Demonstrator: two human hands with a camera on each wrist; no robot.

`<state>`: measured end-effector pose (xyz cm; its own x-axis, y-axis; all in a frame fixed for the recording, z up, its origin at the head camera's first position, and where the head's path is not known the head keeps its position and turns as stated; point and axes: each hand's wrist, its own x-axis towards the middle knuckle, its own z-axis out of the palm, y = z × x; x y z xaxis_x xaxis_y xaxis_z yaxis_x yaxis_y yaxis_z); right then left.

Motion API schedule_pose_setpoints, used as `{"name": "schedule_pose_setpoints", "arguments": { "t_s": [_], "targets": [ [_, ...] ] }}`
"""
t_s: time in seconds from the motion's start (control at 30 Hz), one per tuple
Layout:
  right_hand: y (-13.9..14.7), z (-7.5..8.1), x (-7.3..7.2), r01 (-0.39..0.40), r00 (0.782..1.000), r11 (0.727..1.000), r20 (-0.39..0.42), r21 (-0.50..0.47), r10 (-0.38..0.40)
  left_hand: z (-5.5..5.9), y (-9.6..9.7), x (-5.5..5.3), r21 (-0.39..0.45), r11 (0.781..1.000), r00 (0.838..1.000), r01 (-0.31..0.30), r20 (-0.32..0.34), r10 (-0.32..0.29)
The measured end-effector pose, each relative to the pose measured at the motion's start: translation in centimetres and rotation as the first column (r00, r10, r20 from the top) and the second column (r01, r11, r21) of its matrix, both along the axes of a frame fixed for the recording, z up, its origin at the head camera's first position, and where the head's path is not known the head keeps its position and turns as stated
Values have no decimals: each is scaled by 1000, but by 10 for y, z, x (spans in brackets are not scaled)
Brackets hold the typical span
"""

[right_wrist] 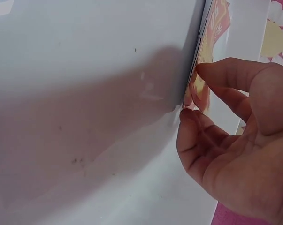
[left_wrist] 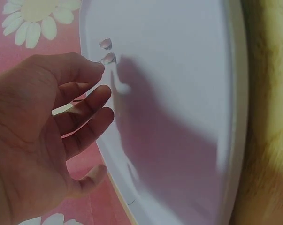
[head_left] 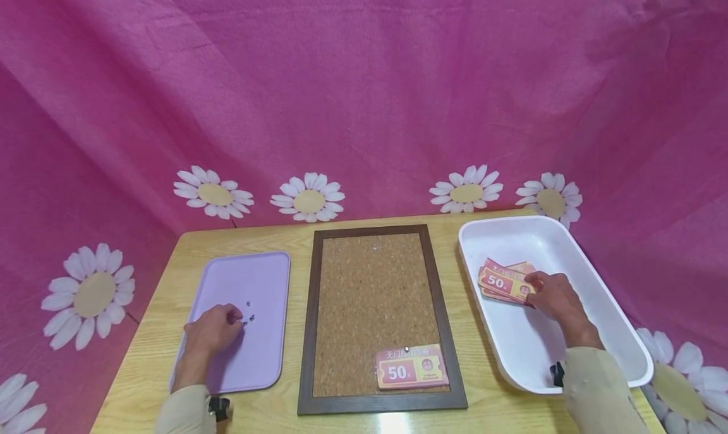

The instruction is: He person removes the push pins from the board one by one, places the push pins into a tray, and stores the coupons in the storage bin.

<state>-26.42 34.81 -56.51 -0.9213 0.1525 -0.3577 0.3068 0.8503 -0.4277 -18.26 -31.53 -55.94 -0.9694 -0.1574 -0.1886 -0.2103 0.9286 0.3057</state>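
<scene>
My left hand (head_left: 215, 330) is low over a lilac tray (head_left: 258, 273). Thumb and forefinger come together at a small clear thumbtack, partly hidden by the fingertips. Close by on the tray are other thumbtacks (left_wrist: 105, 44). Inside the white basin (head_left: 588, 333), my right hand (head_left: 557, 295) pinches the right end of a pink and yellow paper coupon (head_left: 500, 281) marked 50, the top one of a loose pile. Between the hands lies a framed corkboard (head_left: 370, 295). A matching coupon (head_left: 406, 372) is on its lower right corner, with a thumbtack (head_left: 406, 349) at its top edge.
All of these stand on a light wooden table (head_left: 244, 243). A pink cloth (head_left: 364, 105) with white daisies hangs behind and at the sides. The basin's raised wall (head_left: 483, 339) stands between the corkboard and my right hand.
</scene>
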Motion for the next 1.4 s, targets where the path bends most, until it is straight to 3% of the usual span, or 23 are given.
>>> {"name": "schedule_pose_setpoints", "arguments": {
  "t_s": [0.3, 0.7, 0.97, 1.4],
  "targets": [
    [5, 7, 4, -15, 999, 999, -29, 49, 17, 4, 1, 0, 12, 1000, 1000, 7, 3, -7],
    [-11, 27, 7, -86, 994, 996, -61, 38, 89, 21, 18, 3, -18, 996, 994, 90, -52, -91],
    [-33, 43, 9, -184, 974, 983, -131, 2, 183, 21, 24, 10, -22, 994, 993, 110, -50, -111],
    [-59, 67, 25, -286, 924, 956, -247, 58, 291, 24, 53, 14, -70, 981, 972, 178, -140, -187]
  ]
}}
